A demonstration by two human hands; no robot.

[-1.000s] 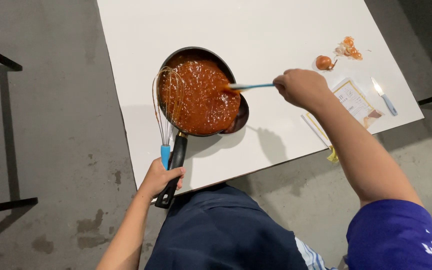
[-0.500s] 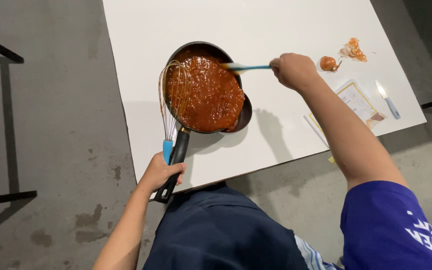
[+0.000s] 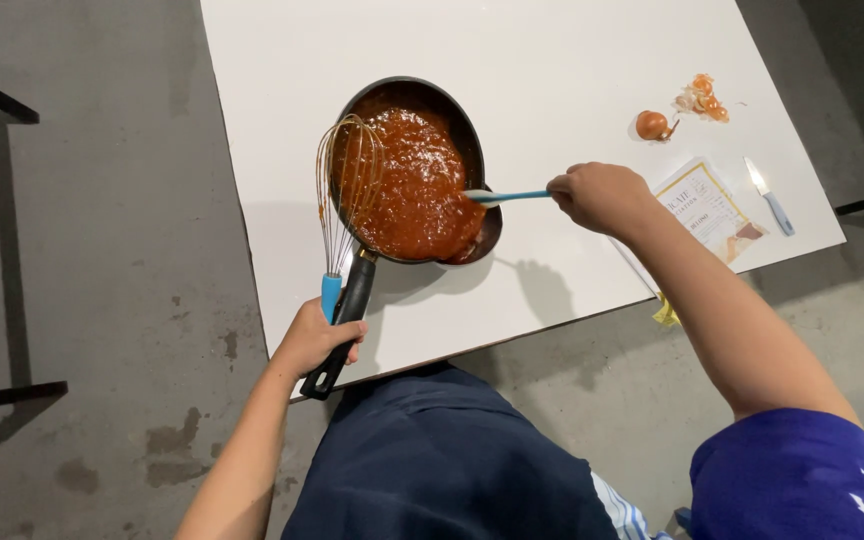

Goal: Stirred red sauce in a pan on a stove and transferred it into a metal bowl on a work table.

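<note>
Pan: a round black frying pan [image 3: 477,150] sits on the near-left part of the white rectangular table [image 3: 572,60], tilted so its far-left rim lifts; its long black handle runs toward the near edge.
Sauce: thick red-orange sauce [image 3: 414,185] fills most of the pan and pools toward the near-right side.
Left hand: the left hand [image 3: 314,337] is closed around the black pan handle [image 3: 345,318] near the table's near edge, and its fingers also wrap the blue grip of the whisk.
Whisk: a metal wire whisk with a blue handle [image 3: 340,200] lies along the pan's left rim, its sauce-smeared wires over the left part of the pan.
Right hand: the right hand [image 3: 600,196] is a fist clamped on the end of a light blue spatula [image 3: 504,196], just right of the pan.
Spatula: it lies level, its tip in the sauce at the pan's right rim.
Right side of table: a flat printed paper packet [image 3: 704,208] lies near the right hand; a small knife with a pale blue handle [image 3: 770,196] lies right of it; farther off sit a brown onion end [image 3: 652,125] and orange peelings [image 3: 700,97].
</note>
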